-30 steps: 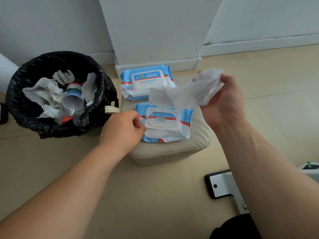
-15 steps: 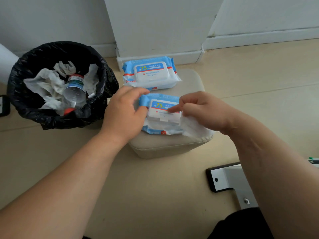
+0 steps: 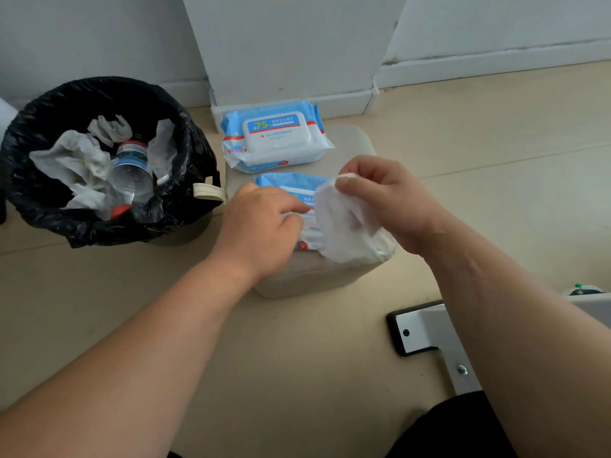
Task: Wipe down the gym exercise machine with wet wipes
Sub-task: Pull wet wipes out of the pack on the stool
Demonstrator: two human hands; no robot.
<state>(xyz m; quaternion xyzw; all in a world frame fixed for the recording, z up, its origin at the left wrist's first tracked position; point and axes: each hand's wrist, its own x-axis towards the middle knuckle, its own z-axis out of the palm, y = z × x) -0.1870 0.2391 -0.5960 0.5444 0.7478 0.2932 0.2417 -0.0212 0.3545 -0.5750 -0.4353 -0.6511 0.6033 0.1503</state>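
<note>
Wet wipe (image 3: 344, 226) up, pack (image 3: 291, 183) pinned!
My right hand (image 3: 393, 200) pinches it over the pack on the cushion (image 3: 350, 137); left hand (image 3: 261, 229) grips the pack. I should unfold it flat first.

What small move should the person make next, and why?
Probably lift the right hand with the wipe clear of the near pack and swing it toward the machine frame at lower right. The wipe is out of the pack and pinched in that hand, the left hand holds the pack down, and the frame lies close by.
</note>
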